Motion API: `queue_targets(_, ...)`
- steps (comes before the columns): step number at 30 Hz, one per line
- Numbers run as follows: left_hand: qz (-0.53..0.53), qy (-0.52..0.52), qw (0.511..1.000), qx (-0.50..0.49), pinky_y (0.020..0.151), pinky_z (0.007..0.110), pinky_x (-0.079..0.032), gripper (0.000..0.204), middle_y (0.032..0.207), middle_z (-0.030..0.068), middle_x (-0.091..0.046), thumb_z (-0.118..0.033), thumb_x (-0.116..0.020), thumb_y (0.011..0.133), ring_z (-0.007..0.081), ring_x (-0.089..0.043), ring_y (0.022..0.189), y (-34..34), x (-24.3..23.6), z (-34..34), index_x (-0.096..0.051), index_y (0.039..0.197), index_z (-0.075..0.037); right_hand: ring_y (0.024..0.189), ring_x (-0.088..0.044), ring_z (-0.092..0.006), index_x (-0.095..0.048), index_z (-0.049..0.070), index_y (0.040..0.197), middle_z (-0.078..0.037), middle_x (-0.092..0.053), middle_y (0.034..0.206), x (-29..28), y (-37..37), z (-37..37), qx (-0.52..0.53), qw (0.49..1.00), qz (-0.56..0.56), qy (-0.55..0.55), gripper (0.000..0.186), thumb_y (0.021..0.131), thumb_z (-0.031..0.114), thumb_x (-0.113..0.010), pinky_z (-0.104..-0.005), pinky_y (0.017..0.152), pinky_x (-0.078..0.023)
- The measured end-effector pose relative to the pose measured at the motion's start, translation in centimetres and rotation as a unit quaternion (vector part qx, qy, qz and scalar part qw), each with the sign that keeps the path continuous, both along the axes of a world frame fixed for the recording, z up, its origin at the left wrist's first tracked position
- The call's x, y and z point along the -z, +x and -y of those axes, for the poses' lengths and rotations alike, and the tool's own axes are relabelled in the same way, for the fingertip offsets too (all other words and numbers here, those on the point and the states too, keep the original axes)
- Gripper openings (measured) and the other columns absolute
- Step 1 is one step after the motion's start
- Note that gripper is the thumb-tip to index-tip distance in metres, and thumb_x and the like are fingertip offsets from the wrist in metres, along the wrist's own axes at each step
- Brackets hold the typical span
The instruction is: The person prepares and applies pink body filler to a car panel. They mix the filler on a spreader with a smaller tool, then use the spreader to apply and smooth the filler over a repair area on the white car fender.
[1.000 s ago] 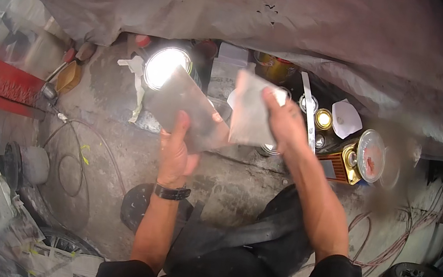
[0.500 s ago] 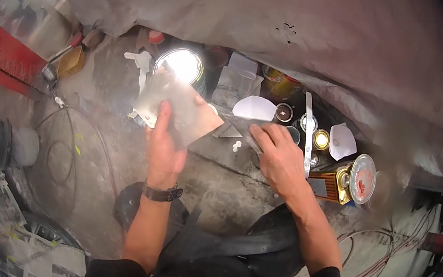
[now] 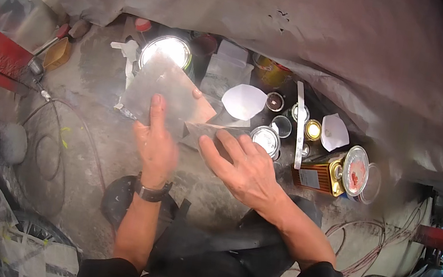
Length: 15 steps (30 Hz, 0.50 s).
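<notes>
My left hand (image 3: 157, 151) grips a flat grey board (image 3: 163, 86) from below, thumb on its upper face and a fingertip showing past the far edge. A pinkish-tan patch covers the board's right corner. Close to that corner, my right hand (image 3: 248, 172) is closed on a thin grey spreader (image 3: 197, 133), whose blade points left. Whether blade and board touch, I cannot tell. Just beyond the right hand stands a can with a silvery lid (image 3: 265, 139). White rounded paper (image 3: 243, 102) lies past the board's right corner.
A large can with a bright lid (image 3: 166, 53) stands behind the board. On the right are a long pale strip (image 3: 299, 125), an orange-and-black tin (image 3: 312, 177) and a clear round lid with red smears (image 3: 356, 168). Grey sheeting (image 3: 329, 45) hangs behind; hoses (image 3: 375, 229) lie right.
My right hand has come left with the spreader, to the board's right corner. The silvery-lidded can now shows beyond it. The whole view has shifted slightly.
</notes>
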<state>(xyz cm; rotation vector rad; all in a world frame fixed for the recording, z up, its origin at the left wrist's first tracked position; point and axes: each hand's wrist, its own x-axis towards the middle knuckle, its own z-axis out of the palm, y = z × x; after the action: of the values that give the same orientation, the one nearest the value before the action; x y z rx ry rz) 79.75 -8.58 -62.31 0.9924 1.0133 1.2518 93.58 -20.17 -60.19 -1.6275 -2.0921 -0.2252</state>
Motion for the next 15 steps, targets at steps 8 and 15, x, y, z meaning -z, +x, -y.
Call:
queue_targets(8, -0.035, 0.001, 0.998, 0.053, 0.070, 0.026, -0.044, 0.044, 0.093, 0.0044, -0.067, -0.034, -0.064, 0.101, 0.0078, -0.052, 0.079, -0.5, 0.4, -0.3, -0.070, 0.099, 0.009, 0.077, -0.058, -0.0231, -0.064, 0.008, 0.123, -0.011, -0.064, 0.108, 1.0, 0.1, -0.7, 0.022, 0.999, -0.042, 0.021, 0.054, 0.070, 0.004, -0.066, -0.0336, 0.061, -0.051)
queue_targets(15, -0.128, 0.027, 0.979, 0.157, 0.076, 0.028, -0.046, 0.034, 0.094, 0.0007, -0.067, -0.028, -0.060, 0.103, 0.0076, -0.054, 0.086, -0.8, 0.8, 0.4, -0.069, 0.104, 0.005, 0.078, -0.059, -0.0227, -0.062, 0.008, 0.122, -0.007, -0.062, 0.101, 0.3, 1.6, -1.6, 0.056, 0.996, -0.040, 0.059, 0.056, 0.067, 0.007, -0.068, -0.0338, 0.060, -0.052)
